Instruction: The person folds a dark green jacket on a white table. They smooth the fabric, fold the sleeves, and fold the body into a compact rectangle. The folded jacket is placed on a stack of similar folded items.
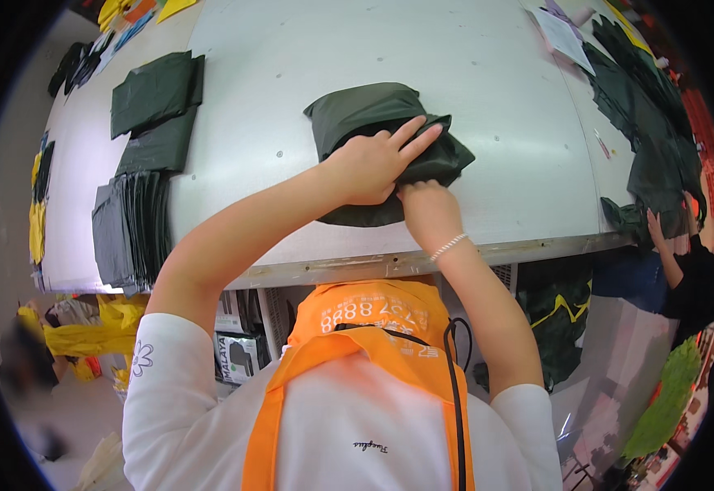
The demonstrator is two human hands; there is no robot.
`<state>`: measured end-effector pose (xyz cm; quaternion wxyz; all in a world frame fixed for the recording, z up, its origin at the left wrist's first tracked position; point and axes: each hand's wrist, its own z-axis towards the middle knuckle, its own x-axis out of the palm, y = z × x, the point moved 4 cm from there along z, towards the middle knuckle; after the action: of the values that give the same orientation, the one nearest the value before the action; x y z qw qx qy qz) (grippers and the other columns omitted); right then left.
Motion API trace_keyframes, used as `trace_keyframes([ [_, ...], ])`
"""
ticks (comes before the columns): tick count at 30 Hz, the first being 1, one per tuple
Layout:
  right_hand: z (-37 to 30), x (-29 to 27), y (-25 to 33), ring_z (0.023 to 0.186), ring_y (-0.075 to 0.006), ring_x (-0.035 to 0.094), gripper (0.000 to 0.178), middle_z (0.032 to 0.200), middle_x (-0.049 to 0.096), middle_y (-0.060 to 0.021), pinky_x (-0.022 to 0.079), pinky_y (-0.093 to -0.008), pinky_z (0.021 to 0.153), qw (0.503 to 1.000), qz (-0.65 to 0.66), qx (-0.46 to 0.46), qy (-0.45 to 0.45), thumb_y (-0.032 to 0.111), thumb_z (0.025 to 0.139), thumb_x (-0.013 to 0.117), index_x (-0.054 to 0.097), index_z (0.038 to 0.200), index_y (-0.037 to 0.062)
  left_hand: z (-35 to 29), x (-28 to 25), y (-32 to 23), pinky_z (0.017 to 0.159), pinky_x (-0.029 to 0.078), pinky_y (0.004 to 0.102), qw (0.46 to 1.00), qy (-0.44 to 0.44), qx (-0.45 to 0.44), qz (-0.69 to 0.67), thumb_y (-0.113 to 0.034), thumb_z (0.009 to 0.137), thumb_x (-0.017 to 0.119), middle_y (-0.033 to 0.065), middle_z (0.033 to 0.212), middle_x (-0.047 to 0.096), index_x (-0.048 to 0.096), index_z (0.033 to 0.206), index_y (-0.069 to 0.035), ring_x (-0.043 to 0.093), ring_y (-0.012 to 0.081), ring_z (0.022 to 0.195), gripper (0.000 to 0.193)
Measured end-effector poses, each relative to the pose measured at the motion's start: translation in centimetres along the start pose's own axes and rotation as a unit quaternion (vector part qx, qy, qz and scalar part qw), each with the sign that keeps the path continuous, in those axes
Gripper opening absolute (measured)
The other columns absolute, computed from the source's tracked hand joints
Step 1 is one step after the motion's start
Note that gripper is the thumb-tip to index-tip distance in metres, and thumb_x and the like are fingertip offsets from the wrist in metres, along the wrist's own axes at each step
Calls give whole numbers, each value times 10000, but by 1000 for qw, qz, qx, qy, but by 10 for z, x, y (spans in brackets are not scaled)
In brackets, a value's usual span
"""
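A dark green, thin, pliable sheet gathered into a loose folded bundle (365, 106) lies on the pale, smooth counter (520, 184), close to its near edge and about midway between the left and right edges. A wide flap spreads toward the far edge, a creased corner juts toward the right edge, and another layer reaches toward the near edge.

Both bare hands work on it. The left grip (371, 168) lies across the top, index and middle fingers extended and slightly parted over the material; whether its thumb pinches a layer, I cannot tell. The right grip (432, 214), below a pale twisted bracelet (449, 246), is curled at the near side of the bundle, its fingers bunched as if pinching a layer, though the tips are hidden.

The step in hand looks like folding or tucking the layers together. The next move probably calls for the left fingers to hold the upper layers down while the right draws the loose layer in, then for the jutting corner to be flattened.

Toward the left edge lie flat dark green folded packets (152, 92), with a fanned pile of thin dark pieces (132, 229) by the near left corner. Crumpled dark green sheets (660, 135) are heaped along the right edge, a co-worker's hand (657, 231) beside them near the near right corner.
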<state>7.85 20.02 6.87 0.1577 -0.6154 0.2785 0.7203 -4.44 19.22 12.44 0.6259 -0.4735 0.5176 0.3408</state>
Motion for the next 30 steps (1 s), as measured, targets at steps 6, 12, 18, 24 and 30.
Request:
trace_keyframes([
  [6,-11,60,-38,872,-255,603,203,888,641,-78,492,-384,709,995,-43,57,63,256,865,583,646,970,94,5,33,-4,639,555,373,1000,26,8,12,-3,674,577,152,1521,246,177,1492,-114,595,292,830,918],
  [12,-42,16,-74,831,-202,590,126,845,607,-20,431,-332,701,992,-100,-40,65,249,835,605,623,897,140,4,56,-7,695,553,359,983,159,57,73,-64,718,647,102,1511,289,282,1462,-151,611,292,924,833],
  [18,-30,-11,-80,741,-165,563,55,736,532,-2,412,-305,670,974,-125,-185,-30,170,777,601,551,767,150,24,101,-20,764,539,352,969,211,46,122,-96,750,662,85,1426,412,374,1418,-130,616,290,957,728],
  [24,-39,43,-14,953,-333,600,284,1073,577,-144,507,-422,790,963,159,-23,218,102,814,602,568,1095,80,34,103,-16,702,545,357,986,151,40,54,-170,646,754,117,1254,523,443,1347,-73,651,250,925,773],
  [30,-39,67,23,861,-357,598,111,1001,576,-139,494,-434,735,942,333,41,28,101,838,585,586,942,62,49,107,0,794,513,374,989,90,6,-115,-41,694,603,85,1360,464,448,1354,-113,597,297,1000,682],
])
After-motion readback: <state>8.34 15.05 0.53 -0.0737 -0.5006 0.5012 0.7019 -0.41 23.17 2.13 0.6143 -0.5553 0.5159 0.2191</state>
